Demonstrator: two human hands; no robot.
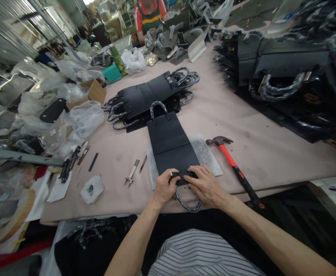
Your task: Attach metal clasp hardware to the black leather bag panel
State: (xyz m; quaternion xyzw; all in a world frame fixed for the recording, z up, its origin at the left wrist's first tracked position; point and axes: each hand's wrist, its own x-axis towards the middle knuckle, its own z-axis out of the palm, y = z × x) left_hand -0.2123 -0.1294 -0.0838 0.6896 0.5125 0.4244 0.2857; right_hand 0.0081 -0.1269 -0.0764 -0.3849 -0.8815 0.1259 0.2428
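Note:
A flat black leather bag panel with wrapped handles at both ends lies on a grey pad at the table's near edge. My left hand is closed, pinching a small metal fitting on the panel's near edge. My right hand lies over the same edge with fingers pressed down on the leather. The near handle loops out between my wrists.
A red-handled hammer lies right of the pad. Small metal tools lie to the left. A stack of black panels sits farther back, finished black bags at right, plastic bags at left. A person works at the far end.

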